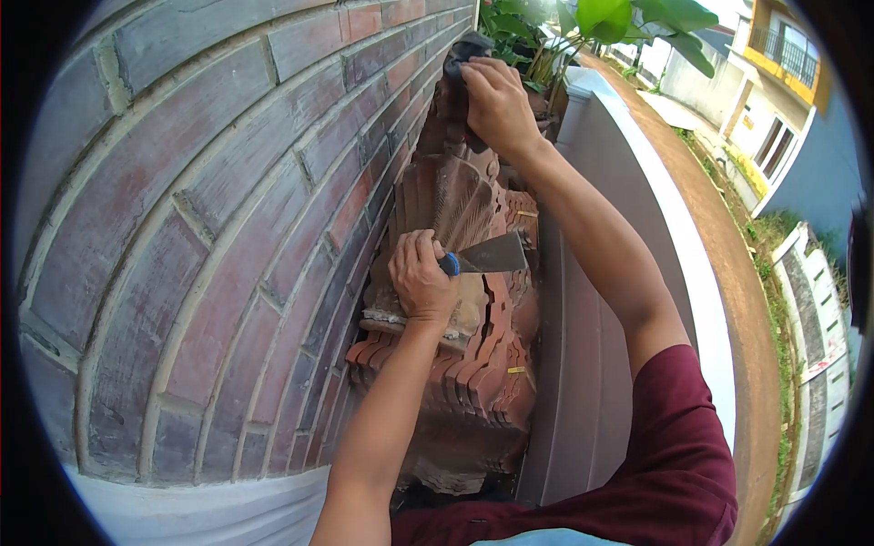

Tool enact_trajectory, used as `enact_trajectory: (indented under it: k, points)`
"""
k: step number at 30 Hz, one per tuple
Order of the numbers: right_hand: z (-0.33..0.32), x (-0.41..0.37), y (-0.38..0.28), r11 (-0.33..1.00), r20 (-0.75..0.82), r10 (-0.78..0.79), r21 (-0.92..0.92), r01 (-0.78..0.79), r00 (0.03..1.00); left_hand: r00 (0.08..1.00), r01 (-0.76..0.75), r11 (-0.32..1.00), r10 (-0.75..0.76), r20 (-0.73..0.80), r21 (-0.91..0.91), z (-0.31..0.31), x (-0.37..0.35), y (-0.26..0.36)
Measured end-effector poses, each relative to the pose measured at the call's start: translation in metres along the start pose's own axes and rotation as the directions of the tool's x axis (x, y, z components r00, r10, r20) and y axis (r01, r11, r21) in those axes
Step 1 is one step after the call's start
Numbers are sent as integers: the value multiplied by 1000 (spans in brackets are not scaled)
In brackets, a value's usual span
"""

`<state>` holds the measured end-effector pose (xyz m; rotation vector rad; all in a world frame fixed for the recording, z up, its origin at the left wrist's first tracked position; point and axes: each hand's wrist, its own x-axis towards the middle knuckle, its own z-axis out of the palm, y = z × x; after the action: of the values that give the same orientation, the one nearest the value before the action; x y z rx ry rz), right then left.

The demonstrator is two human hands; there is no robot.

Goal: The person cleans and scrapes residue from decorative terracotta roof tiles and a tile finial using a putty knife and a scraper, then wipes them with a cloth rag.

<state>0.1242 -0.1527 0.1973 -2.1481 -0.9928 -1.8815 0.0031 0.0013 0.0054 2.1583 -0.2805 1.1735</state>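
Observation:
My left hand [424, 278] is closed round the blue handle of a scraper [492, 255]. The scraper's wide flat blade points to the right, above stacked terracotta roof tiles [478, 387]. This hand lies against the curved brown tiles [446, 196] standing on the pile. Farther off, at the far end of the pile, my right hand [499, 105] has its fingers curled against a dark rounded piece [469, 47]. Its exact kind is hard to make out, and my palm covers part of it.
A brick wall [182, 246] runs close along the left. On the right a low wall [583, 346] with a white top edge [678, 218] borders the narrow gap. Green plants [605, 18] grow at the far end. Beyond the low wall lies a brown path [746, 328].

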Motion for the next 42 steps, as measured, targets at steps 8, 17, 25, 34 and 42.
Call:
enact_trajectory:
  k: [8, 17, 25, 34, 42]
  points:
    - [44, 21, 23, 920, 236, 342, -280, -273, 909, 1000, -12, 1000, 12, -14, -19, 1, 1, 1]
    - [-5, -73, 0, 987, 445, -132, -22, 158, 886, 1000, -21, 1000, 21, 18, -14, -6, 1, 7]
    - [-29, -94, -3, 657, -69, 699, 457, -600, 712, 999, -21, 1000, 21, 27, 5, -2, 1, 5]
    - [60, -27, 61, 571, 78, 777, 331, -751, 625, 998, -42, 999, 42, 38, -17, -8, 4, 11]
    - [118, -56, 156, 389, 382, 791, 290, -875, 478, 999, -31, 999, 32, 38, -28, -6, 5, 11]
